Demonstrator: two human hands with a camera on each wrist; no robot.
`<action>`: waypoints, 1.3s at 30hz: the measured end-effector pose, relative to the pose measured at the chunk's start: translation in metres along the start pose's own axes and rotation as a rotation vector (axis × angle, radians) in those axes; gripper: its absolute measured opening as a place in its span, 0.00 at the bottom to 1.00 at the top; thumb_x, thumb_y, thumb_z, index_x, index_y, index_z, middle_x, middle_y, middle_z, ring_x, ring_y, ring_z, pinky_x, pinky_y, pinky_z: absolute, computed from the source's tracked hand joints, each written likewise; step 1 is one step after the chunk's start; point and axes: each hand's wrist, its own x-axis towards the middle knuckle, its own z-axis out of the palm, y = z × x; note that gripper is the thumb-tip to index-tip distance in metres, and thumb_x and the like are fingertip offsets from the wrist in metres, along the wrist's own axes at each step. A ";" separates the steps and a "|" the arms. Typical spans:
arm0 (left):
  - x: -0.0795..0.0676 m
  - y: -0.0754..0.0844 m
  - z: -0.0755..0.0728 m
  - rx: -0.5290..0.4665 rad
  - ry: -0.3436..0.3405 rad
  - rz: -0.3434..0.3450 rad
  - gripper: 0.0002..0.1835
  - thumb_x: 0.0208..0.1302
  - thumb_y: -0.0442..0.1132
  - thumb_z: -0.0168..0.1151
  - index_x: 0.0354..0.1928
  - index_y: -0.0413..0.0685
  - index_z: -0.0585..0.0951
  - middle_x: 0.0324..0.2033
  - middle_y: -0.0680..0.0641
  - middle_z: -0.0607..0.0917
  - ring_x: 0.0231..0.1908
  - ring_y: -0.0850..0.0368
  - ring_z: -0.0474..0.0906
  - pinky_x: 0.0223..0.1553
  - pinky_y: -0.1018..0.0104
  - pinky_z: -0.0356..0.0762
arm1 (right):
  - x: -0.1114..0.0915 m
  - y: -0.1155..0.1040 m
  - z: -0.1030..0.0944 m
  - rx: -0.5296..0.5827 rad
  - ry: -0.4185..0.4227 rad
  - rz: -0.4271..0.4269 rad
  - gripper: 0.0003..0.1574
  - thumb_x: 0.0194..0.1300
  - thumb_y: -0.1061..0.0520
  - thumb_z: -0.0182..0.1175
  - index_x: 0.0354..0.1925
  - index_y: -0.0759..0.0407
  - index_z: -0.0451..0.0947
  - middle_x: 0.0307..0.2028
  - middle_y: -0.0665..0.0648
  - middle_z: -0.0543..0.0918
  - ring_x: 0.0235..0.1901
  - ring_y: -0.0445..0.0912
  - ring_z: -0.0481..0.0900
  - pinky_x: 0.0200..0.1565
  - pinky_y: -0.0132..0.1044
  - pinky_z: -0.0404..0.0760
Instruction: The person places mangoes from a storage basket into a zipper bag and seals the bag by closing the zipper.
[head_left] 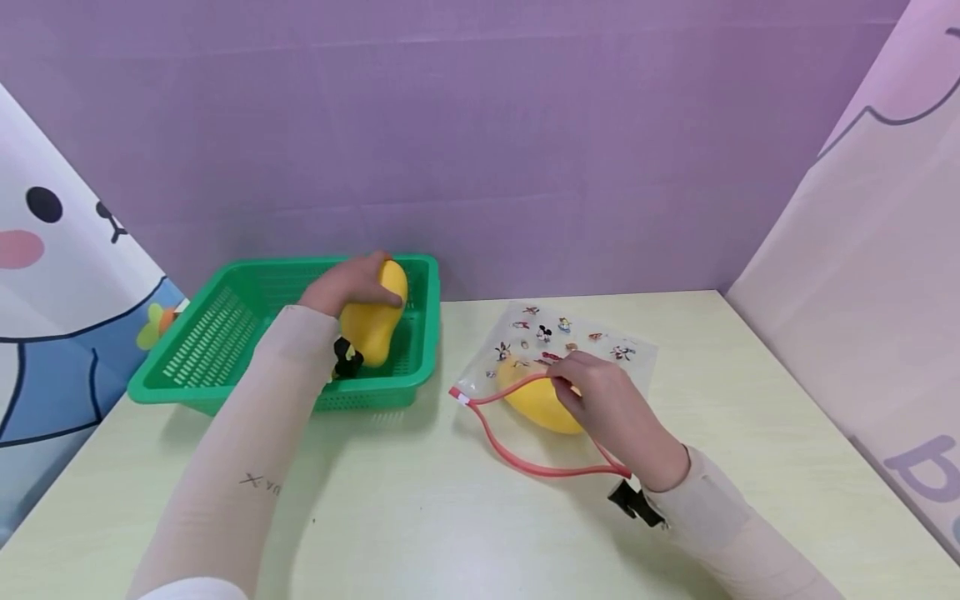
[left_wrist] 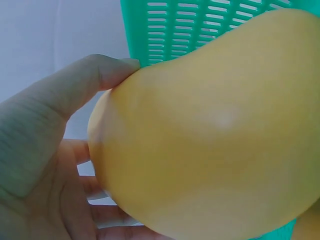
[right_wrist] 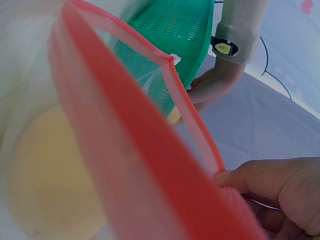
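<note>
Right of the green basket (head_left: 390, 387), the right hand (head_left: 611, 408) pinches the red rim (head_left: 555, 472) of a clear printed bag (head_left: 543, 321), with a yellow fruit (head_left: 536, 407) inside. At the basket's right end, the left hand (head_left: 351, 283) clasps a second, pear-shaped fruit (head_left: 372, 327), in or just above the basket; behind the basket is a purple cloth (head_left: 525, 150).

head: high, forward-down | left wrist: very near yellow fruit (left_wrist: 210, 135) | right wrist: near, across bag (right_wrist: 145, 135) | shared: green basket (head_left: 430, 325)
</note>
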 end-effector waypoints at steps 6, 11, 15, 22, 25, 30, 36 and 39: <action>-0.003 0.003 -0.003 0.028 0.032 0.011 0.41 0.57 0.49 0.63 0.68 0.44 0.56 0.54 0.35 0.70 0.50 0.39 0.68 0.49 0.42 0.71 | 0.001 0.001 0.001 0.007 0.001 -0.001 0.10 0.51 0.70 0.68 0.34 0.62 0.83 0.31 0.55 0.84 0.29 0.43 0.78 0.33 0.33 0.81; -0.005 0.006 -0.006 0.049 0.068 0.030 0.41 0.57 0.49 0.63 0.68 0.45 0.57 0.54 0.36 0.70 0.50 0.40 0.68 0.48 0.42 0.71 | 0.002 0.002 0.002 0.010 -0.003 0.002 0.10 0.51 0.70 0.68 0.34 0.62 0.83 0.30 0.54 0.83 0.27 0.42 0.76 0.32 0.31 0.80; -0.006 0.009 -0.009 0.060 0.097 0.055 0.42 0.56 0.49 0.64 0.69 0.45 0.56 0.55 0.35 0.69 0.50 0.39 0.68 0.48 0.41 0.71 | 0.002 0.003 0.003 0.004 0.002 -0.004 0.10 0.50 0.70 0.68 0.33 0.62 0.83 0.30 0.53 0.83 0.27 0.42 0.76 0.32 0.32 0.81; -0.010 0.016 -0.013 0.086 0.121 0.069 0.45 0.56 0.50 0.65 0.70 0.46 0.54 0.58 0.35 0.67 0.52 0.39 0.67 0.50 0.40 0.70 | 0.002 0.003 0.003 0.003 0.006 -0.005 0.11 0.50 0.70 0.68 0.34 0.62 0.84 0.30 0.54 0.84 0.29 0.44 0.80 0.36 0.36 0.82; -0.012 0.018 -0.014 0.089 0.128 0.073 0.45 0.55 0.50 0.66 0.70 0.47 0.54 0.59 0.35 0.66 0.52 0.38 0.67 0.50 0.40 0.70 | 0.002 0.004 0.003 0.006 0.011 -0.007 0.11 0.50 0.71 0.68 0.34 0.62 0.84 0.31 0.54 0.84 0.30 0.45 0.81 0.40 0.39 0.82; -0.015 0.022 -0.015 0.100 0.139 0.078 0.44 0.55 0.50 0.66 0.70 0.48 0.55 0.59 0.36 0.66 0.51 0.39 0.68 0.49 0.40 0.71 | 0.002 0.004 0.003 0.010 0.015 -0.017 0.10 0.50 0.71 0.68 0.34 0.63 0.83 0.31 0.55 0.84 0.32 0.46 0.83 0.45 0.44 0.81; -0.021 0.029 -0.017 0.099 0.151 0.091 0.45 0.55 0.51 0.67 0.70 0.49 0.55 0.60 0.37 0.65 0.51 0.39 0.68 0.49 0.40 0.71 | 0.002 0.004 0.004 0.005 0.017 -0.016 0.10 0.50 0.71 0.67 0.34 0.62 0.83 0.31 0.54 0.84 0.31 0.46 0.82 0.44 0.43 0.81; -0.025 0.032 -0.017 0.100 0.156 0.095 0.45 0.55 0.51 0.67 0.70 0.50 0.54 0.61 0.37 0.65 0.51 0.39 0.68 0.49 0.40 0.72 | 0.002 0.005 0.004 0.005 0.017 -0.016 0.10 0.50 0.71 0.68 0.34 0.62 0.83 0.30 0.54 0.84 0.30 0.44 0.81 0.40 0.39 0.82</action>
